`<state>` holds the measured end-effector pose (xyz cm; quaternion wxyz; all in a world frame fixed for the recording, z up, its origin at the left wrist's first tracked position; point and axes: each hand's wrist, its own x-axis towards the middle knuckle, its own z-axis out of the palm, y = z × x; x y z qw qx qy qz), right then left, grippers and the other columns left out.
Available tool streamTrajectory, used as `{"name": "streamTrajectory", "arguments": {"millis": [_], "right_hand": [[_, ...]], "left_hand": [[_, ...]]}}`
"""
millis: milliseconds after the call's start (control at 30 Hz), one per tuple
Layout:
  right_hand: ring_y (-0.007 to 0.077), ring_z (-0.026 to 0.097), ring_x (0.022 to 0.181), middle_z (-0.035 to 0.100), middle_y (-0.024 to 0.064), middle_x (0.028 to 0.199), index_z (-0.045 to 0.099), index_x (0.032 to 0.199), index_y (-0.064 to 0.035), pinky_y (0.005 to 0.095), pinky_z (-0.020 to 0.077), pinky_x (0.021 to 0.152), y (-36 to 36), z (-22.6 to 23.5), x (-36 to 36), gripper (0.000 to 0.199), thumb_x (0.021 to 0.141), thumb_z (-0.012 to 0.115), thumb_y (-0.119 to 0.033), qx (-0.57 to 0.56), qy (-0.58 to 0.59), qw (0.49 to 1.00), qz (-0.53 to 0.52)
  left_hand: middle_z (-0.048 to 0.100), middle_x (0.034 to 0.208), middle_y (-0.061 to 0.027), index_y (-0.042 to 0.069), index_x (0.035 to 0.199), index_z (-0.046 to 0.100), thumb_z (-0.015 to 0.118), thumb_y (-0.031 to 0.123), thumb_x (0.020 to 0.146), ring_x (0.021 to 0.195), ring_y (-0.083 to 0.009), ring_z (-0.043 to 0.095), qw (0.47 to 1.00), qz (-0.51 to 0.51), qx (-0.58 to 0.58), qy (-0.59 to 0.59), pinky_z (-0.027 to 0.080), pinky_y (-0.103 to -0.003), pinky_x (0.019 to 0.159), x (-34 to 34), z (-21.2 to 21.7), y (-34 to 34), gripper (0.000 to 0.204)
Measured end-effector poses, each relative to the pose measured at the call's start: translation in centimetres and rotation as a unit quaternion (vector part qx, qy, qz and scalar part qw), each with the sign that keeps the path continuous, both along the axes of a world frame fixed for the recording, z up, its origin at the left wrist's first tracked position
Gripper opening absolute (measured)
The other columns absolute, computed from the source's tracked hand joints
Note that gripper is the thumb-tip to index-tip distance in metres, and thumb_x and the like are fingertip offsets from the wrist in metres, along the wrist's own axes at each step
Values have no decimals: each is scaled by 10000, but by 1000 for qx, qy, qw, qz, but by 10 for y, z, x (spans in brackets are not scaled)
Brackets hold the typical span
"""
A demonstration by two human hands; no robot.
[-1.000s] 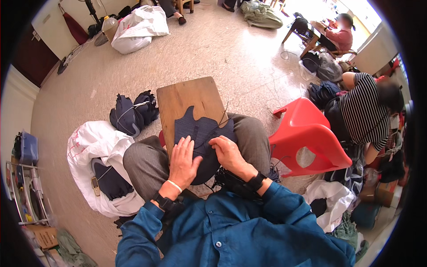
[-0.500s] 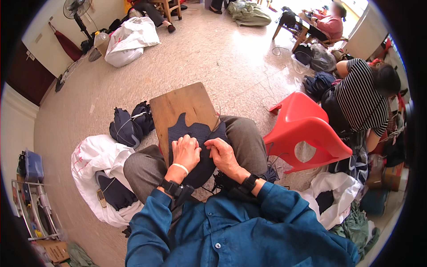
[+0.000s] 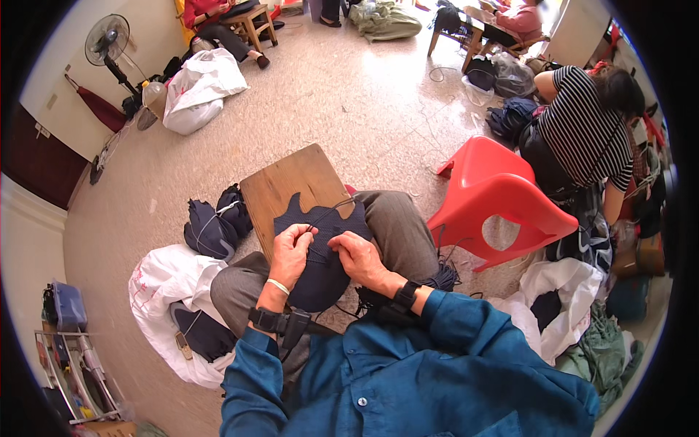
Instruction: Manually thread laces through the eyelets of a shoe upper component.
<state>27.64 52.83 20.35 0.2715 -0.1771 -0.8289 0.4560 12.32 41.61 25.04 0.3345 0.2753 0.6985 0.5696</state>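
A dark navy textured fabric piece (image 3: 318, 280) with a curved, notched far edge lies over my lap and the near part of a wooden board (image 3: 291, 175). My left hand (image 3: 290, 255) is closed in a pinch on a thin black cord (image 3: 333, 207), which arcs away over the fabric's far edge. To its right, my right hand (image 3: 360, 261) rests at the fabric with thumb and fingers pinched together. What its fingertips hold is too small to make out. A bundle of dark cords (image 3: 440, 278) hangs beside my right thigh.
On my left are a tied bundle of dark pieces (image 3: 211, 227) and a white sack (image 3: 164, 273) of dark fabric. A red plastic chair (image 3: 502, 193) stands on my right, with a person in a striped top (image 3: 586, 124) beyond it. Another white sack (image 3: 568, 280) is near my right elbow.
My left hand has lifted from lying on the fabric and now pinches the black cord. My right hand has shifted slightly down, still pinched. The view has turned a little.
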Motion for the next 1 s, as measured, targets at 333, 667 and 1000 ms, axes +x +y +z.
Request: {"name": "streamTrajectory", "arguments": {"millis": [333,667,1000], "right_hand": [[367,675,956,671,147,977,677,1029,-45,442,548,809,-2,2,0,133,941,576,-43,3,-14,1000,4],[371,669,955,667,144,987,681,1038,-47,452,549,811,-4,6,3,142,937,580,-49,14,-32,999,10],[371,665,957,661,143,983,671,1030,-46,452,547,809,-4,5,2,130,939,578,-46,12,-19,1000,10]], "left_hand": [[709,921,-3,8,989,692,578,153,1056,701,-29,511,995,-10,87,36,437,-189,645,-4,67,6,197],[713,969,0,13,1058,743,631,175,1040,741,-37,546,983,11,141,114,446,-196,677,-4,123,7,197],[654,948,3,-18,1050,733,696,21,966,789,-45,553,963,23,183,198,455,-196,681,3,130,10,99]]}}
